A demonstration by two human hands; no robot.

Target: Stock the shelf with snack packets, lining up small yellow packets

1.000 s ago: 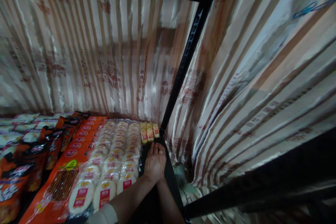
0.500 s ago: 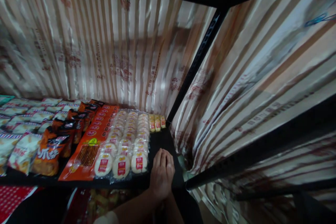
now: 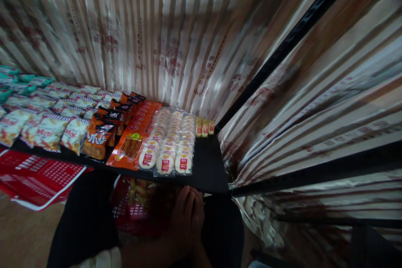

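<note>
My left hand (image 3: 182, 207) and my right hand (image 3: 197, 209) are pressed together just in front of the shelf's front edge, fingers close together and pointing forward. Their palms are hidden, so I cannot tell whether anything lies between them. Below and to their left is a red basket (image 3: 121, 213) holding small yellow-wrapped packs (image 3: 138, 190). Beyond the hands, on the black shelf (image 3: 209, 165), lie rows of round white pastries (image 3: 165, 163) in clear wrappers with red labels. Several small yellow packs (image 3: 205, 127) stand at the shelf's back right.
Left of the pastries are a flat orange snack bag (image 3: 130, 146), orange-and-black bags (image 3: 97, 138), white snack bags (image 3: 52, 130) and green packs (image 3: 40, 81). A black post (image 3: 251, 90) rises at the right corner. Striped sheeting (image 3: 141, 29) hangs behind. Another red basket (image 3: 44, 171) sits lower left.
My joined hands have drawn back from over the shelf to in front of its edge. The view has tilted down and shifted left, showing more of the baskets and my legs.
</note>
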